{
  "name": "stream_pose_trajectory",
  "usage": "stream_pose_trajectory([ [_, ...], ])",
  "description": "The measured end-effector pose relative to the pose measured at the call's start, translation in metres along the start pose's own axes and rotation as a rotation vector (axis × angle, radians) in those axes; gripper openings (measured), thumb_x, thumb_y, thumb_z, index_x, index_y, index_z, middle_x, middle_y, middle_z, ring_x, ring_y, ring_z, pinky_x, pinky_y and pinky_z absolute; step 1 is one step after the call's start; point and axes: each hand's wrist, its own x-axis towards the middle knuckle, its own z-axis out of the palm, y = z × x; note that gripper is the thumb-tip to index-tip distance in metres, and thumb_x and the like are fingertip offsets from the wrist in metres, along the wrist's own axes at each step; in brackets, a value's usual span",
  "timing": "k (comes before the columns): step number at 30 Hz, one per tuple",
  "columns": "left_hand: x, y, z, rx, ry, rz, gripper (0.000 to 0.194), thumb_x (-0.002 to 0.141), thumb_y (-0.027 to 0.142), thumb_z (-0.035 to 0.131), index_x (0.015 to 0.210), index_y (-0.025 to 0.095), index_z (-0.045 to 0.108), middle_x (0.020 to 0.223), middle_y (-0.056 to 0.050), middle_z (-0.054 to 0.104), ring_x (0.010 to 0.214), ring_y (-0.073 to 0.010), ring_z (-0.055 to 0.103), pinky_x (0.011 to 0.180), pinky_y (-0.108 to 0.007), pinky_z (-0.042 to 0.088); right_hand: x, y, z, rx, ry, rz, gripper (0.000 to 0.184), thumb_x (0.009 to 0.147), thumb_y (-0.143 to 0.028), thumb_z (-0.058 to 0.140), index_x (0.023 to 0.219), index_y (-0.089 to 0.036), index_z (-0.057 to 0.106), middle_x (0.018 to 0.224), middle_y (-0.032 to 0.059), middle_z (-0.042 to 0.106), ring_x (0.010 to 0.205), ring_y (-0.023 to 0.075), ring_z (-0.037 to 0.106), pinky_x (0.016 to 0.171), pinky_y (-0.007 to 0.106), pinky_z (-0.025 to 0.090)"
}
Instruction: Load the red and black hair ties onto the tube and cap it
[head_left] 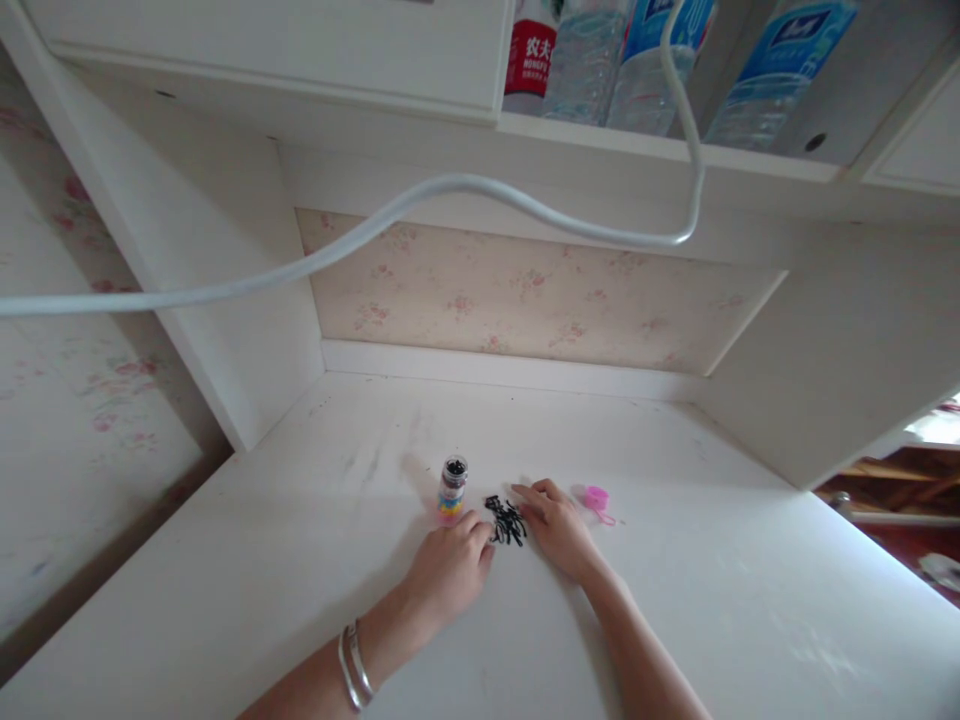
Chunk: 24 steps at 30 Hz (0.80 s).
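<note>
A small pile of thin black pieces, which look like little elastic hair bands (507, 521), lies on the white desktop between my hands. My left hand (452, 562) rests at the pile's left edge with its fingers curled together; what they hold, if anything, is hidden. On the other side, my right hand (556, 524) lies with fingers apart and the index finger stretched out, its fingertips beside the pile. Just beyond my left hand stands a small clear bottle (452, 487), uncapped, with a colourful label and black pieces inside. A pink cap (597, 498) with a loop lies right of my right hand.
The white desktop (300, 560) sits in a recess with side panels and flowered wallpaper (480, 290) behind. A pale cable (465, 185) crosses in front of the upper part. Several plastic water bottles (585, 60) stand on the shelf above.
</note>
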Motion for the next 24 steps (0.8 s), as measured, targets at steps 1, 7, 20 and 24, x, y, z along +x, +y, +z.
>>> stream_pose_trajectory([
  [1,0.001,-0.001,0.002,0.008,-0.005,-0.011,0.016,0.091,0.026,0.046,0.096,0.023,0.061,0.094,-0.001,0.064,0.08,-0.0182,0.065,0.066,-0.028,0.049,0.0,0.0,0.0,-0.039,-0.013,-0.02,0.035,0.089,-0.022,0.048,0.118,-0.033,0.064,0.101,0.0052,0.059,0.091,0.0196,0.059,0.081,0.031,0.044],
  [7,0.003,0.0,0.004,0.023,-0.013,-0.003,0.024,0.094,0.023,0.04,0.084,0.021,0.062,0.087,-0.002,0.065,0.074,-0.0166,0.064,0.063,-0.027,0.046,0.0,-0.002,-0.001,-0.078,-0.001,-0.033,0.027,0.091,-0.027,0.047,0.104,-0.031,0.071,0.099,0.0054,0.06,0.091,0.0198,0.059,0.08,0.03,0.044],
  [20,-0.002,-0.005,-0.037,-0.246,0.383,0.104,0.019,0.096,0.024,0.042,0.1,0.021,0.06,0.091,-0.004,0.063,0.076,-0.0133,0.061,0.065,-0.023,0.048,-0.002,-0.009,-0.001,-0.074,0.026,-0.017,0.029,0.095,-0.031,0.04,0.103,-0.026,0.068,0.096,0.005,0.064,0.091,0.02,0.06,0.081,0.03,0.042],
  [24,-0.002,-0.013,-0.051,-0.412,0.571,0.108,0.016,0.093,0.022,0.049,0.104,0.019,0.061,0.085,-0.003,0.06,0.06,-0.0087,0.053,0.056,-0.02,0.043,-0.002,-0.009,-0.002,-0.065,0.012,-0.007,0.029,0.094,-0.031,0.041,0.102,-0.027,0.069,0.096,0.0043,0.064,0.091,0.0199,0.06,0.08,0.03,0.042],
])
